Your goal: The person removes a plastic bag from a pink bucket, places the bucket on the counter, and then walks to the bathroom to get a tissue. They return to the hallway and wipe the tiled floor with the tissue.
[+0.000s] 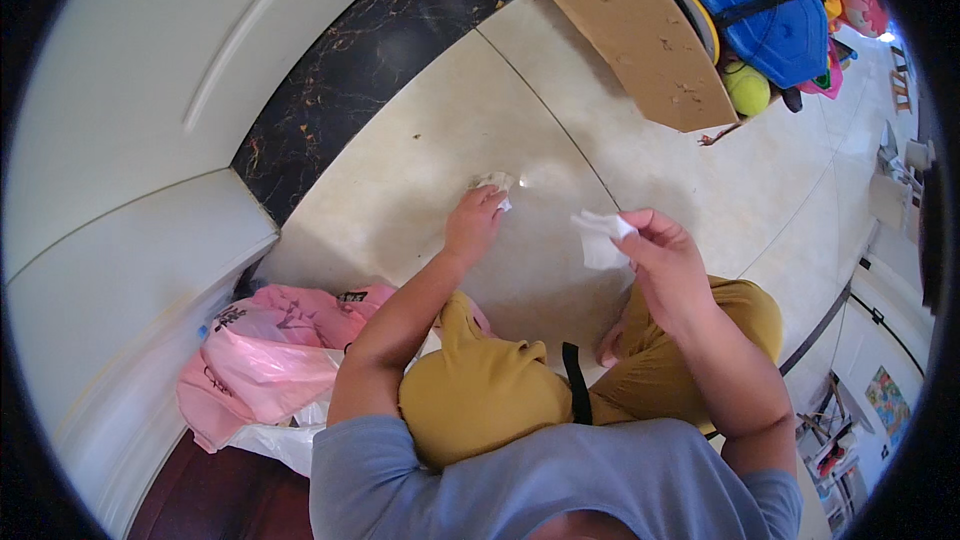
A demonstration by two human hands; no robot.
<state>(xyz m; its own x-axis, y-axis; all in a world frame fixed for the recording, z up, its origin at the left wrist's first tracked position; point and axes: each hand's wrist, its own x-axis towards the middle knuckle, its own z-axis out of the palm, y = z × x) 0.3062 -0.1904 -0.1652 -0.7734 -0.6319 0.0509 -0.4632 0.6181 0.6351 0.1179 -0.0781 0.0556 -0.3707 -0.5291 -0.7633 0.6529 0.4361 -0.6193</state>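
Note:
My left hand [474,223] reaches down to the pale tiled floor [442,120], its fingertips on a crumpled white tissue [495,180]. Whether the fingers grip the tissue or only press on it is hard to see. To the right, my right hand [664,255] pinches a folded white tissue [602,244] between thumb and fingers, and the tissue hangs above the floor. A small bright spot shows on the tile just right of the left hand's tissue.
Upper right, a cardboard box [645,37] holds toys, a blue plastic lid [757,7] and a tennis ball [747,89]. Pink plastic bags [270,345] lie at lower left. A white door [150,52] meets a dark marble threshold [360,60] at upper left.

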